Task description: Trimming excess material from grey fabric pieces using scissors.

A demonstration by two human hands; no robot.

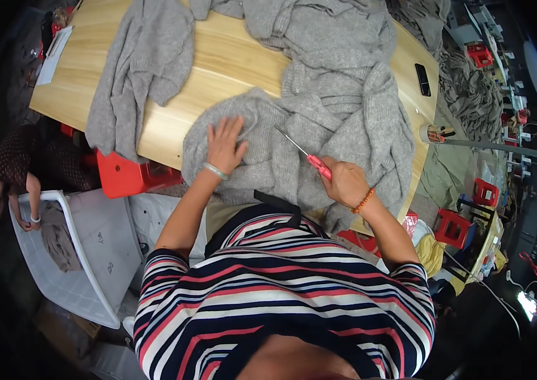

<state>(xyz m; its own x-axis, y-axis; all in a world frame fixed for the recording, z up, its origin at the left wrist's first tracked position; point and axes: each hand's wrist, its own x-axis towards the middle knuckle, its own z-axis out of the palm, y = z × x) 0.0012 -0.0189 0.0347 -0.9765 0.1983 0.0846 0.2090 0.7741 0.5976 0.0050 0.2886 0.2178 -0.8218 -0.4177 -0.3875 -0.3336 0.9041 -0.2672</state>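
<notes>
Red-handled scissors are pinched in the right hand's closed grip, blades aimed toward 10 o'clock at the grey knit garment. The left hand is spread flat, so the knit is pinned steady on the wooden surface.

- Grey knitted garment: rumpled, spread flat on the wooden table's near edge.
- Red-handled scissors: slim metal blades lying across the knit, pointing up-left.

One pair of scissors lay at centre; four red stools stood around three o'clock.
</notes>
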